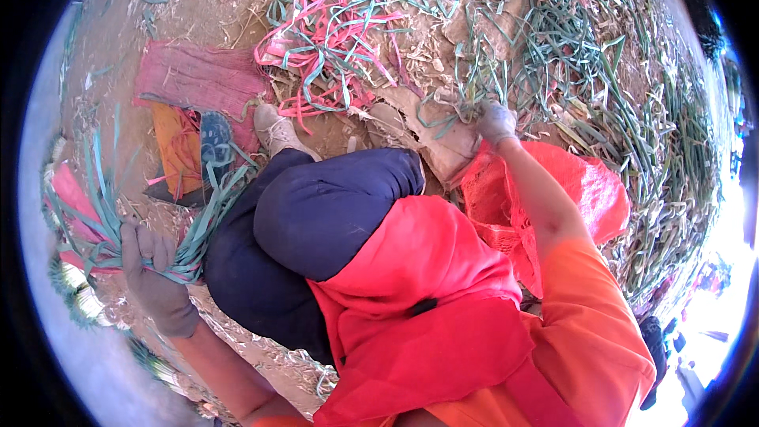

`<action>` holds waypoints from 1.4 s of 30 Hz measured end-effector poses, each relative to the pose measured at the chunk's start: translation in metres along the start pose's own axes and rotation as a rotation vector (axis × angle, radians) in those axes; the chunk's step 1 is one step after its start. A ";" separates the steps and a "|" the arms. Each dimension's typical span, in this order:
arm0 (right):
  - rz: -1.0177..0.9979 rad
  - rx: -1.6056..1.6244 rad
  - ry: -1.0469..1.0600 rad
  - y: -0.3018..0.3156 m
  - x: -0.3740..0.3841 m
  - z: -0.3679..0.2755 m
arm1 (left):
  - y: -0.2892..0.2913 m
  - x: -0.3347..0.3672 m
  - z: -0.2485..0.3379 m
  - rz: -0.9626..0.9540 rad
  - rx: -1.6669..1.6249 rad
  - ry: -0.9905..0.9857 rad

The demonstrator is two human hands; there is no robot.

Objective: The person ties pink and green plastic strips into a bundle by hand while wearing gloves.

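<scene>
My left hand (154, 277), in a grey glove, is closed around a bundle of flat green and pink plastic strips (190, 249). Their loose ends fan out on both sides of the fist. Ahead and to the right, my right hand (496, 121), also gloved, reaches low to the ground. Its fingers are closed on some thin green strips (500, 79), though the fingertips are partly hidden. Beyond my knees lies a tangled heap of pink and green strips (328, 35). A larger tangle of green strips (557, 28) spreads beyond my right hand.
Green onion-like stalks (656, 142) pile up on the right. A red mesh sack (589, 190) lies under my right forearm. A folded pink mesh cloth (198, 71) and a yellow-orange piece (175, 146) rest at left. White-rooted bunches (87, 300) line the left edge. Dry leaf scraps litter the dirt.
</scene>
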State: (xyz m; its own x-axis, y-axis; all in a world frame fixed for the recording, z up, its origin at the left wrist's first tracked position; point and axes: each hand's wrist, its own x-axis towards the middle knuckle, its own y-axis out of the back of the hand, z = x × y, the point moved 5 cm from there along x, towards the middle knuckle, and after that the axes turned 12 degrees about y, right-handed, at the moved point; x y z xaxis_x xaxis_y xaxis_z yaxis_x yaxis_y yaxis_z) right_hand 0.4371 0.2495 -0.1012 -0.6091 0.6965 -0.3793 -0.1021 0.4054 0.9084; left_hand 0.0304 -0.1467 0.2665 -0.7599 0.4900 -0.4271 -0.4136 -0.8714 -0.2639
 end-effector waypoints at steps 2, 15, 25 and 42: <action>0.211 0.299 0.131 0.018 0.002 0.032 | -0.016 0.008 -0.011 -0.019 0.008 0.026; 0.333 1.484 0.140 0.179 -0.008 -0.028 | -0.053 0.008 -0.027 -0.012 0.019 0.034; 0.178 1.943 0.381 0.219 -0.007 -0.105 | -0.066 0.008 -0.026 -0.034 0.130 0.056; -0.044 1.293 1.020 0.249 -0.083 -0.336 | -0.119 0.032 -0.045 -0.493 -0.041 0.297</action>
State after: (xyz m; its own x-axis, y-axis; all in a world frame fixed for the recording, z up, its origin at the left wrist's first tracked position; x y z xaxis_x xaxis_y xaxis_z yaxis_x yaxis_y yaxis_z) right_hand 0.1980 0.0934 0.2155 -0.9110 0.2310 0.3415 0.2323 0.9719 -0.0377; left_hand 0.0783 -0.0267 0.2451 -0.3059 0.8290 -0.4681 -0.6593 -0.5392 -0.5240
